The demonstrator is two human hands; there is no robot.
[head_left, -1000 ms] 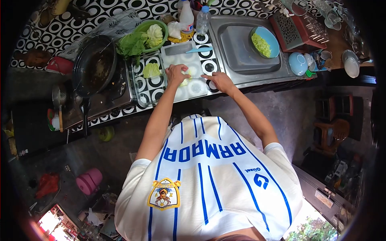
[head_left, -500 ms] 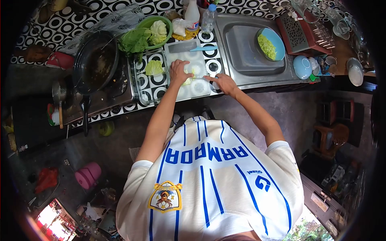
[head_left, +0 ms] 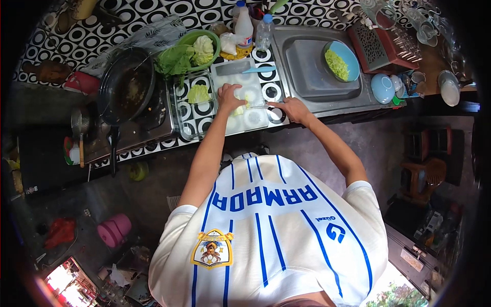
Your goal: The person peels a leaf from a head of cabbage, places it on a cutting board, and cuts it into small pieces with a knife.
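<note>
My left hand has its fingers curled over a pale green cabbage piece on a translucent cutting board. Its thumb points to the right, beside small cut bits. My right hand is closed at the board's right edge, index finger stretched forward, around a small knife; most of the knife is hidden. Across the back of the board lies a cleaver with a light blue handle. A loose cabbage leaf rests in a clear glass dish left of the board.
Behind the board is a green bowl of leafy greens and cabbage. A blue bowl with shredded cabbage sits by the sink on the right. Bottles stand at the back. A black wok is on the left stove.
The view has shifted slightly. My right hand has drawn a little back and right from my left thumb; my left hand stays on the cabbage piece.
</note>
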